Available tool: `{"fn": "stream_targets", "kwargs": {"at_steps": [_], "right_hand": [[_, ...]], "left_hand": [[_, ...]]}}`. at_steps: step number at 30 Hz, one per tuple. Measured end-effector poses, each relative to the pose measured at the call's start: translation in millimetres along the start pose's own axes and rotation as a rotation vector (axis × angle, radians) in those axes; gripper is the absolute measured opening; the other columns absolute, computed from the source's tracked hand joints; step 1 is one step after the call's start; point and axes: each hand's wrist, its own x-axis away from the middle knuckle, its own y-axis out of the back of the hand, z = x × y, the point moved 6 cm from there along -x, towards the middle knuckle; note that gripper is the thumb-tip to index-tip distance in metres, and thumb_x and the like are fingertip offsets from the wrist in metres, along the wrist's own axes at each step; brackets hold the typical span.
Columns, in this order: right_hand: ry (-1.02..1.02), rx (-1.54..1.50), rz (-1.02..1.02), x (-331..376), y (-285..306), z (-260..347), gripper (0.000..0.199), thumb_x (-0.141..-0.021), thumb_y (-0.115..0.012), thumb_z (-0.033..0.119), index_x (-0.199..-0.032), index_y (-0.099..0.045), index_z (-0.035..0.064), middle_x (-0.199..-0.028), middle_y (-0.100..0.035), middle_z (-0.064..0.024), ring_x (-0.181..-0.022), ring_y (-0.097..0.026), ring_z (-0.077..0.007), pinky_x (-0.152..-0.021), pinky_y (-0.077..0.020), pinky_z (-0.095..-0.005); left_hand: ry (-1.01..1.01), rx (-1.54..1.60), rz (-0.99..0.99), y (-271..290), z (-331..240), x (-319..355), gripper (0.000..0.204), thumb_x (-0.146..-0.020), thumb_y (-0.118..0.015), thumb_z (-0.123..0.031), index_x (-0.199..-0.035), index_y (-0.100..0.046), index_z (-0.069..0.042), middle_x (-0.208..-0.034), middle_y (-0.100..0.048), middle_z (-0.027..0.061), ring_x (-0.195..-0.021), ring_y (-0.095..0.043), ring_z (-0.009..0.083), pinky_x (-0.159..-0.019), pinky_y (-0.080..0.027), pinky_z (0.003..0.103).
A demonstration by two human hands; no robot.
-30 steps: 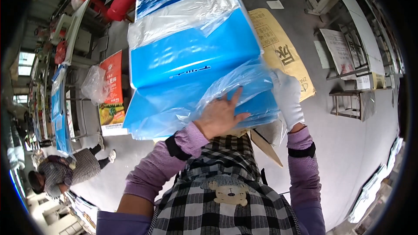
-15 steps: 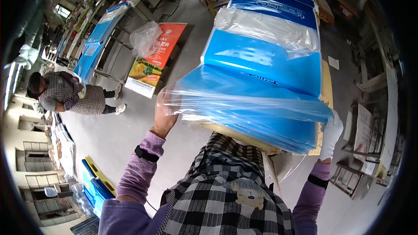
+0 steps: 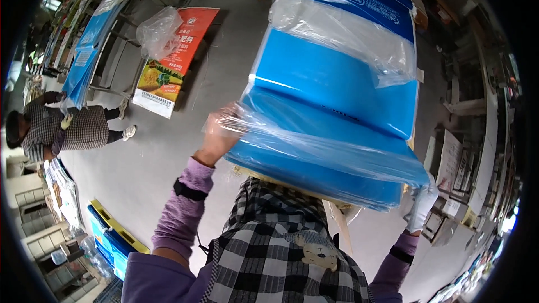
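A stack of glossy blue plastic bags (image 3: 331, 67) lies on a table in front of me. Across its near end stretches a clear plastic liner (image 3: 314, 141), pulled into long creases between my hands. At its left end, my left hand (image 3: 223, 130), bare, has its fingers closed on the gathered film. My right hand (image 3: 422, 205), in a white glove, grips the other end beside the stack's near right corner. Farther up the stack lies a folded pile of clear plastic film (image 3: 342, 36). The fingertips of both hands are partly hidden by film.
At left, another person (image 3: 67, 126) in a checked smock handles plastic beside a second table of blue bags (image 3: 98, 36). An orange printed sack (image 3: 177, 62) with a clear crumpled bag (image 3: 159, 32) lies between the tables. Blue and yellow bundles (image 3: 115, 235) sit lower left; shelving stands right.
My left hand has risen and moved slightly right with its end of the film, while my right hand has dropped a little. The view has shifted, and the other person appears farther left.
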Motion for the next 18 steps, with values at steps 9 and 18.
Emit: {"fn": "stream_targets", "kwargs": {"at_steps": [9, 18], "right_hand": [[-0.352, -0.074, -0.04, -46.3, 11.5, -13.9, 0.025, -0.096, -0.057, 0.019, -0.111, -0.067, 0.0018, -0.068, -0.057, 0.0047, -0.05, -0.043, -0.0017, -0.043, -0.0341, -0.0171], [-0.555, -0.168, -0.035, -34.7, 7.2, -28.1, 0.027, -0.092, -0.055, 0.012, -0.115, -0.067, 0.001, -0.075, -0.058, 0.0066, -0.057, -0.043, -0.0017, -0.05, -0.0326, -0.0171]], "left_hand": [[-0.471, -0.248, 0.897, 3.3, 1.9, -19.8, 0.026, -0.071, -0.073, -0.009, -0.092, -0.059, -0.004, -0.094, -0.061, 0.0123, -0.078, -0.062, 0.027, -0.068, -0.05, 0.037], [0.464, 0.733, -0.097, 7.3, 52.5, -34.5, 0.049, -0.091, -0.065, -0.031, -0.128, -0.052, -0.002, -0.136, -0.045, 0.0147, -0.117, -0.051, 0.0219, -0.096, -0.044, 0.034]]}}
